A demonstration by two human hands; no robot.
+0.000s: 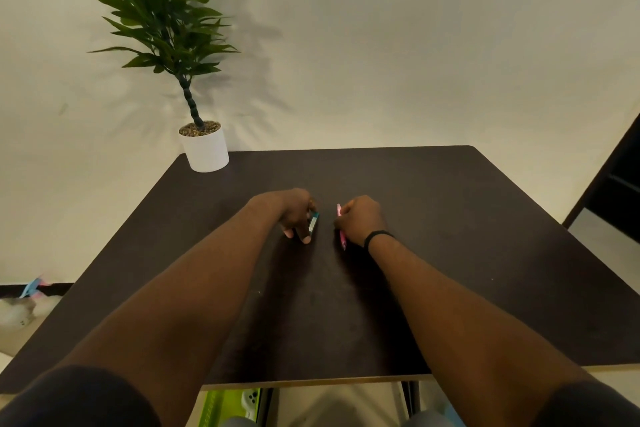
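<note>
My left hand [294,215] rests on the dark table [450,218] near its middle, fingers curled round a small teal and white block [313,222] that looks like an eraser or a small box. A short gap to its right, my right hand [360,220] grips a pink pen [342,236]. The pen's two ends stick out above and below the fist. A black band [377,237] circles the right wrist. Both forearms stretch out over the table from the near edge.
A white pot [205,151] with a tall green plant [156,10] stands on the table's far left corner, against a pale wall. A dark piece of furniture [620,177] is at the right edge. A green item [225,407] lies on the floor under the near edge.
</note>
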